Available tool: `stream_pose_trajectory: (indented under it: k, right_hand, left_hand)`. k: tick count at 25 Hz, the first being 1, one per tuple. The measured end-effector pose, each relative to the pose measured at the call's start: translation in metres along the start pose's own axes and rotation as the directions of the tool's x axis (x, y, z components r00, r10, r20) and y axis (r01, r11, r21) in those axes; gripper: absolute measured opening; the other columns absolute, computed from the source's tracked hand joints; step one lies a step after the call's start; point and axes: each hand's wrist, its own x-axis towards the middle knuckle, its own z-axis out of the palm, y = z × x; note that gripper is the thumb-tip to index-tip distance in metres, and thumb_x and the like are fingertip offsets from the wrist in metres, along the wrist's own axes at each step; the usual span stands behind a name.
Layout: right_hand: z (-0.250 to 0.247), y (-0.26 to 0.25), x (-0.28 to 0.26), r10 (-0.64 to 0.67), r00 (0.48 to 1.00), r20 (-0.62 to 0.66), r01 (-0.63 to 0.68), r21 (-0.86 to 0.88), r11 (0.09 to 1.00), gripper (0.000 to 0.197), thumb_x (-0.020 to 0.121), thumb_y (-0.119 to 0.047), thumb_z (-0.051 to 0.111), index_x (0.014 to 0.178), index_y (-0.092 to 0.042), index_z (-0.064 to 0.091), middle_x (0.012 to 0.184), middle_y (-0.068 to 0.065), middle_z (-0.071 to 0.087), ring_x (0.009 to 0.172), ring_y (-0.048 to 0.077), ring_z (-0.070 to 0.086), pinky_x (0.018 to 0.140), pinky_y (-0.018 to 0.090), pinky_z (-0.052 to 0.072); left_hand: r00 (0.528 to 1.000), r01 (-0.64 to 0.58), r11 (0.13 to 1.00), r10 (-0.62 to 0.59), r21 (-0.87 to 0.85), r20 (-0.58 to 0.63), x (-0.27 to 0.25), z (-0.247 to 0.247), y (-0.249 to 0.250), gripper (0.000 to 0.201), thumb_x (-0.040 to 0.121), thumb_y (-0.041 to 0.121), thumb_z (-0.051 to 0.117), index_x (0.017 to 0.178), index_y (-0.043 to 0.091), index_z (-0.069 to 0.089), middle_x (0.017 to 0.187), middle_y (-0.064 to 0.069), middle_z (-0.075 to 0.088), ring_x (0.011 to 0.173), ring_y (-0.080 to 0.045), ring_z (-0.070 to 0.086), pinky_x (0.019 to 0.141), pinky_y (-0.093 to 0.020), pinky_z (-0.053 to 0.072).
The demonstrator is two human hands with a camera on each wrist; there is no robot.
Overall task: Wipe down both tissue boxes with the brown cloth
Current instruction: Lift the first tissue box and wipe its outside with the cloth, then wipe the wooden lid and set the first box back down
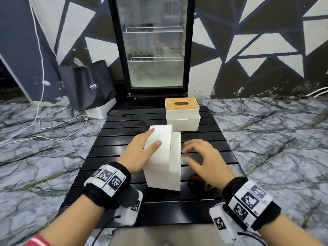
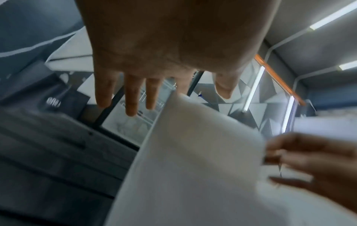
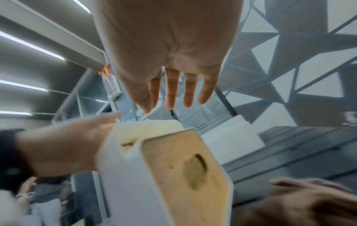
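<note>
white tissue box (image 1: 162, 157), black slatted table (image 1: 124, 150)

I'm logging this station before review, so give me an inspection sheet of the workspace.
Surface: black slatted table, some specks.
Job's things: near tissue box tipped on its side; far tissue box upright; brown cloth beside the near box.
Clutter: nothing seen.
Hands: left hand on the near box, fingers straight; right hand open, empty.
Cables: white cables on the floor.
Surroundings: glass-door fridge, black bag.
</note>
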Motion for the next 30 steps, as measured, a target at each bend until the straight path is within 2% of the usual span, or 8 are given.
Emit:
stream_pose_trajectory:
  k: [3,8,11,13,15,20,26,30]
  right_hand:
    - [0.019,-0.029,0.005,-0.123,0.982,0.14,0.136,-0.091,0.986,0.038,0.085,-0.045,0.044,0.12,-0.032,0.054,0.136,-0.014,0.041,0.13,0.007,0.026,0.105,0.022,0.022]
    - [0.024,-0.013,0.001,-0.058,0.981,0.186,0.102,-0.238,0.966,0.056,0.081,-0.072,0.014,0.123,-0.053,0.045,0.149,-0.015,0.024,0.14,0.018,0.009,0.112,0.043,0.021]
    - [0.009,-0.005,-0.001,0.049,0.991,0.128,-0.031,-0.138,0.99,0.036,0.084,-0.064,0.03,0.111,-0.055,0.052,0.142,-0.023,0.026,0.138,0.01,0.011,0.112,0.039,0.019]
    - [0.006,-0.008,0.002,0.118,0.991,0.065,-0.116,-0.024,0.993,0.026,0.089,-0.049,0.044,0.11,-0.045,0.058,0.137,-0.019,0.033,0.135,0.011,0.021,0.111,0.037,0.022]
    - [0.01,-0.016,0.006,0.18,0.984,-0.006,-0.179,0.065,0.982,0.026,0.089,-0.036,0.053,0.114,-0.033,0.059,0.137,-0.01,0.039,0.132,0.012,0.03,0.109,0.036,0.028]
    - [0.033,-0.041,0.006,0.299,0.952,0.067,-0.305,0.119,0.945,0.057,0.083,-0.038,0.06,0.135,-0.028,0.037,0.146,-0.002,0.026,0.136,0.012,0.021,0.113,0.034,0.02]
    - [0.032,-0.046,0.001,0.349,0.934,0.08,-0.358,0.217,0.908,0.061,0.084,-0.026,0.061,0.137,-0.028,0.031,0.145,-0.006,0.028,0.129,0.002,0.026,0.107,0.021,0.02]
    - [0.037,-0.05,0.002,0.391,0.904,0.175,-0.426,0.268,0.864,0.075,0.082,-0.036,0.063,0.142,-0.026,0.02,0.148,-0.008,0.023,0.126,-0.001,0.024,0.105,0.021,0.019]
  left_hand:
    - [0.994,0.048,0.979,-0.067,0.197,0.088,0.007,-0.012,-0.009,0.064,0.068,0.084,0.02,0.128,0.065,0.03,0.155,0.003,0.024,0.144,-0.022,0.017,0.116,-0.045,0.018]
    - [1.0,0.0,0.902,-0.011,0.433,0.024,-0.011,-0.025,-0.001,0.048,0.09,0.067,0.023,0.132,0.053,0.04,0.156,0.004,0.019,0.142,-0.022,0.019,0.115,-0.044,0.018]
    - [0.995,-0.083,0.918,0.097,0.388,-0.017,-0.019,-0.031,-0.002,0.067,0.074,0.075,0.021,0.112,0.04,0.063,0.149,0.005,0.033,0.136,-0.016,0.03,0.11,-0.043,0.028]
    - [0.991,-0.065,0.965,0.091,0.255,-0.093,-0.015,-0.034,-0.002,0.054,0.08,0.069,0.039,0.104,0.028,0.065,0.136,0.005,0.044,0.125,-0.011,0.04,0.101,-0.032,0.035]
    - [0.99,-0.007,0.989,0.027,0.146,-0.135,-0.008,-0.034,-0.002,0.041,0.088,0.05,0.053,0.116,0.021,0.058,0.128,0.004,0.049,0.12,-0.011,0.046,0.094,-0.022,0.032]
    - [0.987,0.134,0.991,-0.132,0.016,-0.096,-0.005,-0.027,-0.014,0.06,0.085,0.043,0.062,0.136,0.02,0.041,0.129,-0.003,0.053,0.12,-0.019,0.049,0.097,-0.028,0.037]
    - [0.984,0.175,0.984,-0.174,0.026,-0.029,-0.032,-0.046,-0.026,0.081,0.072,0.051,0.073,0.137,0.024,0.034,0.089,0.003,0.052,0.08,-0.009,0.053,0.063,-0.018,0.037]
    - [0.983,0.179,0.984,-0.179,-0.001,0.041,-0.038,-0.055,-0.03,0.09,0.07,0.068,0.064,0.142,0.029,0.028,0.115,0.006,0.055,0.102,-0.011,0.054,0.081,-0.023,0.039]
